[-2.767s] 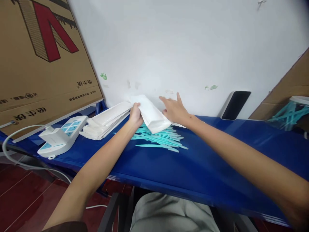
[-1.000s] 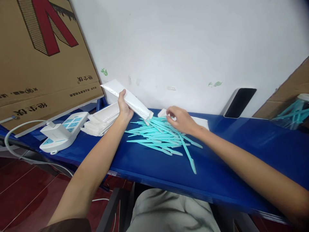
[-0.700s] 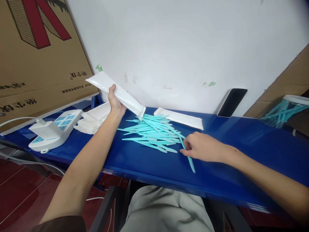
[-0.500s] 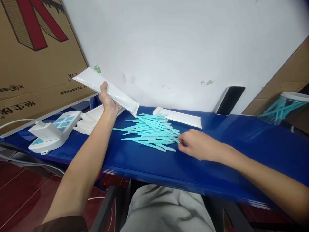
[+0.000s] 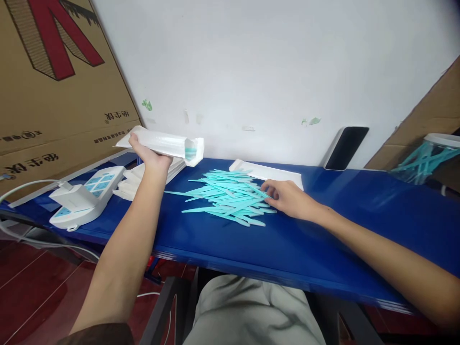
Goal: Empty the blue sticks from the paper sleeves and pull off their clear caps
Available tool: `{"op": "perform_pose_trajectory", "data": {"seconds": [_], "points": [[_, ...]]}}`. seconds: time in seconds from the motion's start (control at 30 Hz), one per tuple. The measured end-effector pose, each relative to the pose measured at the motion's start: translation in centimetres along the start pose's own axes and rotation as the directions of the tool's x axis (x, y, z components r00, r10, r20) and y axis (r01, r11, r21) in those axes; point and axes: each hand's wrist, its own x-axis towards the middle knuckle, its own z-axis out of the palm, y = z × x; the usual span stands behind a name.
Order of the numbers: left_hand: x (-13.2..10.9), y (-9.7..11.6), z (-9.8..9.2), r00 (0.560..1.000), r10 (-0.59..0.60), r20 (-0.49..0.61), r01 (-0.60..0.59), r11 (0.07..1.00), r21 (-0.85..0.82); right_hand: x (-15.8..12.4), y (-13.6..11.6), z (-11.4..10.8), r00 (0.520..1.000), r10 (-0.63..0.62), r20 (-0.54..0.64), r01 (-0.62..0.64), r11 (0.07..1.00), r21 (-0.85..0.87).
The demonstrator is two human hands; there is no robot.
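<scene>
My left hand (image 5: 153, 155) is wrapped round a white bubble mailer (image 5: 163, 142), raised above the left side of the table. Its mouth faces right, and turquoise ends show inside. On the table lies a loose pile of thin turquoise sticks (image 5: 230, 195) with paler, wider tips; their exact kind I cannot make out. At the pile's right edge rests my right hand (image 5: 285, 197), fingers loosely curled and apart, fingertips touching or close to the stick ends. Behind the pile another white mailer (image 5: 273, 173) lies flat. More white mailers (image 5: 134, 179) are stacked under my left forearm.
A power strip (image 5: 104, 179) with a white charger (image 5: 74, 197) sits at the left. A phone (image 5: 347, 147) leans against the wall. At the right stands a clear tub (image 5: 426, 160) of turquoise sticks. Cardboard (image 5: 64, 100) rises at the left of the blue table (image 5: 230, 247).
The mailer in my left hand has swung from slanting down toward the pile to nearly level, its mouth now visible. My right hand has moved slightly up and its fingers have loosened.
</scene>
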Motion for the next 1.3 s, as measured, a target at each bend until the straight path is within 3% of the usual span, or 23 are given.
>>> {"op": "perform_pose_trajectory", "data": {"seconds": [0.17, 0.4, 0.5, 0.57, 0.7, 0.87, 1.07, 1.2, 1.3], "points": [[-1.4, -2.8, 0.9, 0.993, -0.102, 0.057, 0.100, 0.994, 0.040, 1.5, -0.8, -0.1, 0.993, -0.075, -0.092, 0.075, 0.997, -0.005], [-3.8, -7.5, 0.8, 0.940, -0.339, -0.032, 0.341, 0.935, 0.096, 5.0, -2.8, 2.4, 0.958, -0.274, -0.087, 0.269, 0.961, -0.065], [-4.4, -8.3, 0.3, 0.922, -0.377, -0.084, 0.385, 0.916, 0.114, 5.9, -3.3, 2.7, 0.940, -0.332, -0.080, 0.328, 0.943, -0.050], [-4.6, -8.5, 0.1, 0.920, -0.379, -0.098, 0.389, 0.914, 0.115, 6.1, -3.5, 2.4, 0.931, -0.337, -0.139, 0.340, 0.940, 0.000], [-4.9, -8.6, 0.0, 0.914, -0.394, -0.095, 0.401, 0.913, 0.079, 6.3, -4.4, 1.2, 0.922, -0.247, -0.298, 0.288, 0.952, 0.100], [-5.8, -8.7, 0.6, 0.898, -0.426, -0.109, 0.429, 0.903, 0.010, 7.4, -6.0, 1.1, 0.967, -0.218, -0.134, 0.221, 0.975, 0.006], [-6.4, -8.8, 0.9, 0.902, -0.397, -0.170, 0.401, 0.916, -0.012, 8.4, -6.8, 1.4, 0.996, -0.046, -0.077, 0.040, 0.996, -0.081], [-6.8, -8.8, 1.3, 0.899, -0.426, -0.098, 0.424, 0.905, -0.041, 8.3, -7.1, 1.3, 0.998, 0.018, -0.068, -0.029, 0.986, -0.164], [-7.3, -8.6, 1.7, 0.891, -0.451, -0.050, 0.449, 0.892, -0.045, 7.8, -7.4, 1.5, 0.999, 0.003, -0.034, -0.010, 0.975, -0.224]]}}
